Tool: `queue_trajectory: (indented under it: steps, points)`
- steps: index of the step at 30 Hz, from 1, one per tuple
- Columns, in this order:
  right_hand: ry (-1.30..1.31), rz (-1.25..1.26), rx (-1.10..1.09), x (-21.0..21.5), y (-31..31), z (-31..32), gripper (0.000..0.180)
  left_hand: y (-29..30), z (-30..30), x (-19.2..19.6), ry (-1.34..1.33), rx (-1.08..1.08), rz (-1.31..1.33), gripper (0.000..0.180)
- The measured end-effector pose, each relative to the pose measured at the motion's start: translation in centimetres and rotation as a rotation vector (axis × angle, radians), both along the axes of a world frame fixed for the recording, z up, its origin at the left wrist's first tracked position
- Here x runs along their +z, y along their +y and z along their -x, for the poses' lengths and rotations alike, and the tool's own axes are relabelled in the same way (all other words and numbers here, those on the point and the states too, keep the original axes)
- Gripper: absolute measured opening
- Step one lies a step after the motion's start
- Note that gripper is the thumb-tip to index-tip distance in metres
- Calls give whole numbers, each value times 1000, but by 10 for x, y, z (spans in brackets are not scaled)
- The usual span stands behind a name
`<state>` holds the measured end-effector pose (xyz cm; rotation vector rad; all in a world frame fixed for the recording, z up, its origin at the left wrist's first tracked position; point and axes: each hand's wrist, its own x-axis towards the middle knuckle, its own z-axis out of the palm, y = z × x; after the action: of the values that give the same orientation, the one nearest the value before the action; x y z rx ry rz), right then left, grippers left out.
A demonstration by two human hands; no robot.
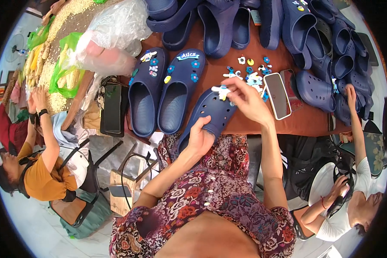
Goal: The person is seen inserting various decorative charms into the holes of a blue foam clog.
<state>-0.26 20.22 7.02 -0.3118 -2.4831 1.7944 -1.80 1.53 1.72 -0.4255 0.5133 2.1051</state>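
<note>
A navy clog [213, 112] with round holes is gripped at its side by my left hand [201, 136], over my lap at the table's near edge. Between thumb and fingers of my right hand [250, 99] is a small white character-shaped shoe charm [222, 92], right at the clog's toe. One round charm [232, 103] sits on the toe beside my fingers. To the left stand two navy clogs, one [145, 92] and its mate [181, 92], both decorated with blue flower and character charms. A loose pile of charms [254, 79] lies beyond my right hand.
A white-framed phone [277, 95] lies right of the charms on the brown table [241, 125]. Many navy clogs [316, 90] crowd the back and right. At left are a black phone [112, 109], plastic bags [109, 38] and corn [69, 77]. One person sits on each side.
</note>
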Motion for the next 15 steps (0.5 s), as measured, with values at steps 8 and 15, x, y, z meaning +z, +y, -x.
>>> queue_trajectory:
  steps: [8,15]
  points:
    - [-9,-359,2,8,-16,-9,24,-1,-10,2,129,-25,48,46]
    - [129,-419,-110,14,-26,-18,25,-1,-20,4,319,-19,214,47]
